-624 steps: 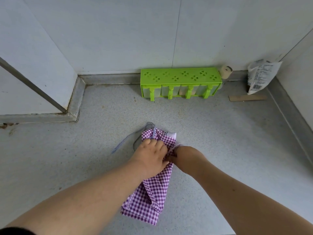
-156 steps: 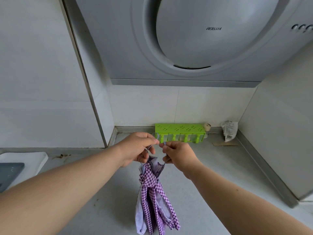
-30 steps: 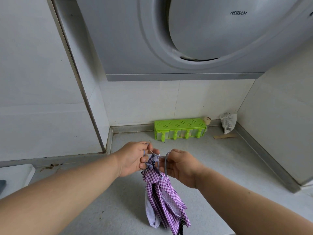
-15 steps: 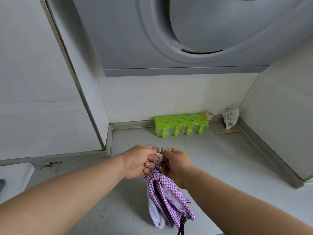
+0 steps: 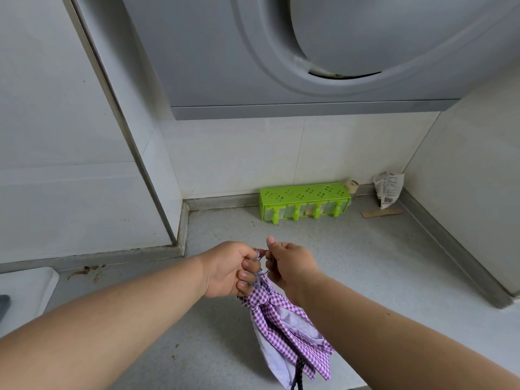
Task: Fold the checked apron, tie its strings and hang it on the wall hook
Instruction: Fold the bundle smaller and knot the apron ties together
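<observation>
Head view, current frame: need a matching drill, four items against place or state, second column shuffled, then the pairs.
Things:
1. checked apron
2. green rack
3. crumpled packet
4. strip of cardboard

Place or state:
A. lies flat on the counter, right of the rack
B. hangs bunched below both hands
C. leans in the back right corner
D. stands against the back wall

Pairs: 1-B, 2-D, 3-C, 4-A. The left hand and right hand both pinch the apron's strings at its top.
</observation>
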Action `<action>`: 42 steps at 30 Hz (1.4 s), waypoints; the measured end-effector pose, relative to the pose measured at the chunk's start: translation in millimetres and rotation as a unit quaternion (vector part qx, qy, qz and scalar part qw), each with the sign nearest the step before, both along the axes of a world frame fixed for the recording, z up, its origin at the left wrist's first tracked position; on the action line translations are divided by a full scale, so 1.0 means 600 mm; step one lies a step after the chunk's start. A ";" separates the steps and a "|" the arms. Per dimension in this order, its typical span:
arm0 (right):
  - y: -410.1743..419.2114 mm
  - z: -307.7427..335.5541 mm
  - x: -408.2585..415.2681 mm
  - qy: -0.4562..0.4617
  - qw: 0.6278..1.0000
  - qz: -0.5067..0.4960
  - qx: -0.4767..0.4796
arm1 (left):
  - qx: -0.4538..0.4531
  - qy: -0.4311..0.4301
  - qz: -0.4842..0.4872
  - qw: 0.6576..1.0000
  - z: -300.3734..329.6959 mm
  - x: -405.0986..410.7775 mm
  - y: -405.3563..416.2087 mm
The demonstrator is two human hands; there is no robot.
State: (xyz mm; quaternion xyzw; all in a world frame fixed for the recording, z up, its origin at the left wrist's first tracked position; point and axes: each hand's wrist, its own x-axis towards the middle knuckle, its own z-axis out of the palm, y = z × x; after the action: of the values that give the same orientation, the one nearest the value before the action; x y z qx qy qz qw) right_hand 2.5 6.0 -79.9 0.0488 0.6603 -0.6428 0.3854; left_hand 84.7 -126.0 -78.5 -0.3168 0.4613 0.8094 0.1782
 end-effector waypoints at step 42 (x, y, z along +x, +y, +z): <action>-0.028 -0.010 0.005 0.265 0.941 0.187 0.093 | -0.104 0.015 0.110 0.988 -0.006 0.028 -0.014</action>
State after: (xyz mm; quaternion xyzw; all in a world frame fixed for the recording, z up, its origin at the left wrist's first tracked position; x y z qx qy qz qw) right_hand 5.7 -10.9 -85.9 -0.2118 0.7927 -0.4844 0.3036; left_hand 101.3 -134.5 -82.3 -0.3703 0.5079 0.7763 0.0475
